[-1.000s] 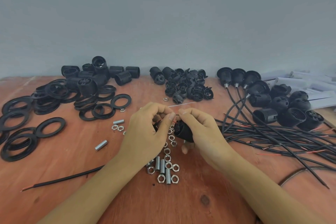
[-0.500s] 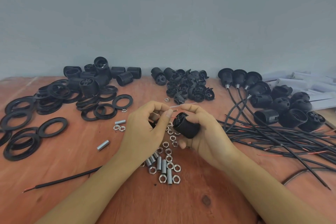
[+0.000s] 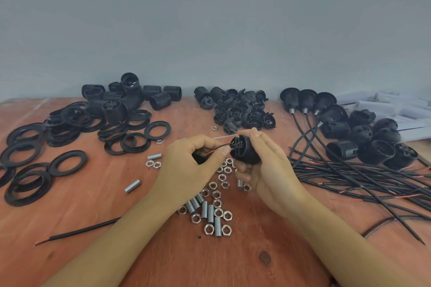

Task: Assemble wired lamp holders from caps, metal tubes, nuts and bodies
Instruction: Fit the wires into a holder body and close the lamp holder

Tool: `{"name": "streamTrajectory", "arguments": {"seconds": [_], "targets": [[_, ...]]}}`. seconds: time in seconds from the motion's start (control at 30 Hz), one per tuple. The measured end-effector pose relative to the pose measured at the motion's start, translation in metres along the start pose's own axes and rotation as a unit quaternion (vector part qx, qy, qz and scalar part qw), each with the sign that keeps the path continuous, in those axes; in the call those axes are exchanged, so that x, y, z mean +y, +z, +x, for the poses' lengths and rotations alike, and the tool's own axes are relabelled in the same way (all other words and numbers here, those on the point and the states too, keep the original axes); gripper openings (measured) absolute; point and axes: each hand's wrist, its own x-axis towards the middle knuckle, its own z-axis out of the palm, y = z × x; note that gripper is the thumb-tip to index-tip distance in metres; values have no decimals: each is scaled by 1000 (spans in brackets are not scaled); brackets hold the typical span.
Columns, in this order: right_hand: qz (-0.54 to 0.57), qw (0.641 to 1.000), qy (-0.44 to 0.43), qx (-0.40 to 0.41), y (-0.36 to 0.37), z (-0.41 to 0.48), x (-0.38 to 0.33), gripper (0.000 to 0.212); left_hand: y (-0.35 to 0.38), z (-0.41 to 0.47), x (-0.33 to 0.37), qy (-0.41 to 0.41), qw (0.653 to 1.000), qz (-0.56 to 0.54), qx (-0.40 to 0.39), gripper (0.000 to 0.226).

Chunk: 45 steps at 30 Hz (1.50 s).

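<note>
My right hand point(image 3: 268, 170) grips a black lamp holder body point(image 3: 245, 152) above the middle of the table, its terminal end turned to the left. My left hand point(image 3: 189, 168) is curled next to it and pinches the thin red and black wires point(image 3: 217, 149) that run into that end. A dark part sits hidden inside my left palm. Loose nuts and threaded metal tubes point(image 3: 210, 207) lie on the wood below both hands.
Black rings point(image 3: 67, 162) and threaded bodies point(image 3: 130, 98) fill the left of the wooden table point(image 3: 93, 251). Black caps point(image 3: 242, 109) are heaped at the back centre. Wired holders point(image 3: 307, 100), more bodies and black cables point(image 3: 361, 177) lie at right. One cable point(image 3: 77, 232) lies near left.
My right hand has turned and raised the body so its terminal end faces left. My left hand now pinches the wires at that end.
</note>
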Motion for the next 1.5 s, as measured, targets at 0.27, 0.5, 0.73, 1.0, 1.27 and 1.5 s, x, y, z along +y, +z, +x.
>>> {"name": "streamTrajectory", "arguments": {"seconds": [0.27, 0.5, 0.73, 1.0, 1.27, 1.5], "targets": [[-31, 998, -47, -22, 3, -6, 4, 28, 3, -3, 2, 21, 1000, 1, 17, 6], [-11, 997, -63, -37, 6, -8, 7, 34, 4, -4, 1, 39, 999, 14, 26, 7], [37, 998, -31, -37, 7, -8, 8, 30, 1, -2, 1, 37, 999, 2, 21, 10], [68, 997, -7, -45, 7, -7, 10, 28, 3, -6, 6, 77, 997, -3, 24, 16], [122, 990, 49, -57, 6, -3, 7, 23, 2, -2, 4, 71, 993, 24, 90, 7], [95, 994, 35, -33, 5, -4, 6, 19, 1, 0, 7, 33, 998, 42, 44, 13]]}}
